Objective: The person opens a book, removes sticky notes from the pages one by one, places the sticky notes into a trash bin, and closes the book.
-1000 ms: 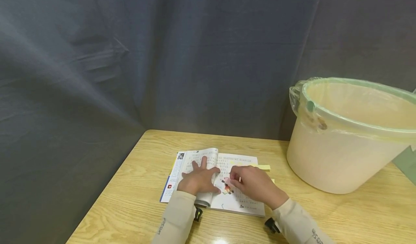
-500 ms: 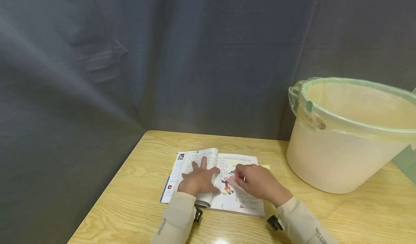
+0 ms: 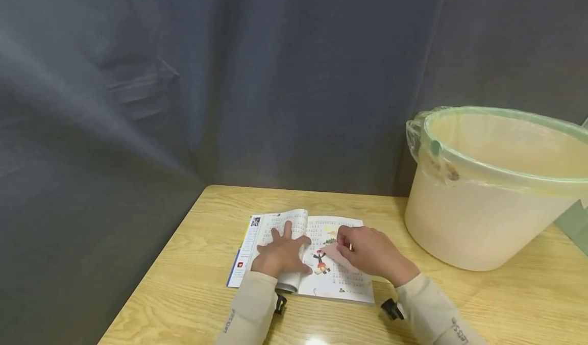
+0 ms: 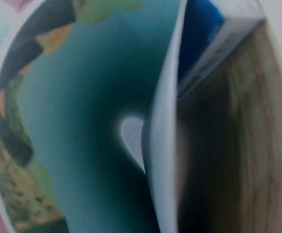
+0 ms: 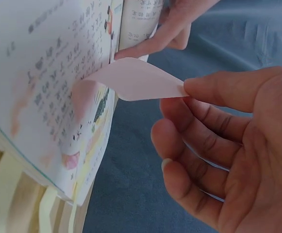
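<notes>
An open book (image 3: 317, 286) with printed text and drawings lies on the wooden table. My left hand (image 3: 282, 255) rests on its left page with the fingers spread. Under that hand the left-side pages curl over, and the left wrist view looks into a turquoise rolled page (image 4: 82, 111). Over the right page, my right hand (image 3: 372, 250) pinches one end of a pink sticky note (image 5: 136, 80) between thumb and index finger. The note bends up in a curve, its other end against the page, near a drawing of a figure in a red skirt.
A large pale bucket (image 3: 464, 222) with a green rim and clear plastic liner stands right of the book. Yellow paper tabs (image 5: 5, 184) stick out from the book's edge. A dark cloth (image 3: 298, 105) hangs behind and left of the table (image 3: 184, 294).
My right hand has moved a little right and away from me, drawing the pink sticky note's pinched end along. More of the drawing shows beside it. My left hand has stayed put.
</notes>
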Demonstrator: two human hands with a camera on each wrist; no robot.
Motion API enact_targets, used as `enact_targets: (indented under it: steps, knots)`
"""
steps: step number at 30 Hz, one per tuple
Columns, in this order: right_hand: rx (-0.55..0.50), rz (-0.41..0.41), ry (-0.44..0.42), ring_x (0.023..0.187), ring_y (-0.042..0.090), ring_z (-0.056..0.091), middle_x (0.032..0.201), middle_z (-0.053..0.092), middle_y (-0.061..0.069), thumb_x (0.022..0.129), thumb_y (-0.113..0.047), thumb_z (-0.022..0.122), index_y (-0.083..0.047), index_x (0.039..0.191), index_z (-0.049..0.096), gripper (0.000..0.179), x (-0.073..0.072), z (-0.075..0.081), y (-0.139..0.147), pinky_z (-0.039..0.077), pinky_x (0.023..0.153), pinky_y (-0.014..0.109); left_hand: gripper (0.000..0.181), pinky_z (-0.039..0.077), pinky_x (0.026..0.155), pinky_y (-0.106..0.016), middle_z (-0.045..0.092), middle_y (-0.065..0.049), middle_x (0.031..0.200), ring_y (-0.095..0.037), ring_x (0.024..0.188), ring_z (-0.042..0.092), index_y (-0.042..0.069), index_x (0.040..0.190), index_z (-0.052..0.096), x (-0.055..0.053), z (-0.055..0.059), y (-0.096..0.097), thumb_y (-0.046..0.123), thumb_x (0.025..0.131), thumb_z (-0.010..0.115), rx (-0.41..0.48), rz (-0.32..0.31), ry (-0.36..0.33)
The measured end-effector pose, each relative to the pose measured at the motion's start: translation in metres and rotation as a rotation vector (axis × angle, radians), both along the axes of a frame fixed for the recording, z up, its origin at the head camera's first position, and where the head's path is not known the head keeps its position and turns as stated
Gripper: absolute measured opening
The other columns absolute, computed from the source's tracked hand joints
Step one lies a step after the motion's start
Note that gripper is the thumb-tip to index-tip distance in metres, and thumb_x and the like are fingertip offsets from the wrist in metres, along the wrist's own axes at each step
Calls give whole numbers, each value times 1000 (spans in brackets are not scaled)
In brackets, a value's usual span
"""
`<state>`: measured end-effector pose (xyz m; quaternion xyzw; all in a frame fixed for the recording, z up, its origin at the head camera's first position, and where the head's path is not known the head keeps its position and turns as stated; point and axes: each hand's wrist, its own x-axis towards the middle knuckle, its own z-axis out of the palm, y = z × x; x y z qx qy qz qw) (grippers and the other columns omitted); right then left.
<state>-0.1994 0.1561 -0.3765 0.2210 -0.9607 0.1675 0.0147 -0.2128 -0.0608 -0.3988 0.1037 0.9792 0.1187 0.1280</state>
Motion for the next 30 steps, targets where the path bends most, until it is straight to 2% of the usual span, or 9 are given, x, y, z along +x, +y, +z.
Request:
enact_targets:
  steps: [6, 10, 22, 30]
  knots:
    - [2, 10, 58, 56, 9, 44, 69, 55, -11, 92, -20, 68, -21, 80, 56, 17, -1, 2, 4, 37, 55, 26, 68, 30, 98, -84, 21, -11, 161, -52, 146, 22, 36, 138, 56, 1, 0, 1, 48, 75, 81, -1, 6, 0]
    - [-6, 6, 52, 57, 9, 45, 69, 55, -10, 92, -20, 68, -20, 82, 57, 15, 0, 5, 7, 35, 51, 26, 68, 31, 98, -84, 23, -12, 160, -53, 146, 22, 36, 137, 56, 0, 0, 0, 48, 75, 82, -4, 7, 4]
    - [-23, -29, 59, 60, 10, 47, 71, 57, -7, 92, -20, 68, -18, 86, 59, 11, -1, 10, 14, 37, 54, 26, 67, 32, 95, -84, 28, -11, 153, -54, 144, 25, 34, 135, 58, -1, -1, 1, 47, 74, 82, -1, -4, 14]
    - [-40, -73, 50, 61, 11, 48, 74, 61, -5, 92, -20, 68, -15, 93, 63, 7, -3, 16, 20, 39, 55, 25, 69, 30, 97, -85, 24, -13, 158, -56, 145, 20, 34, 137, 56, -1, -2, -1, 47, 75, 82, 15, -12, 8]
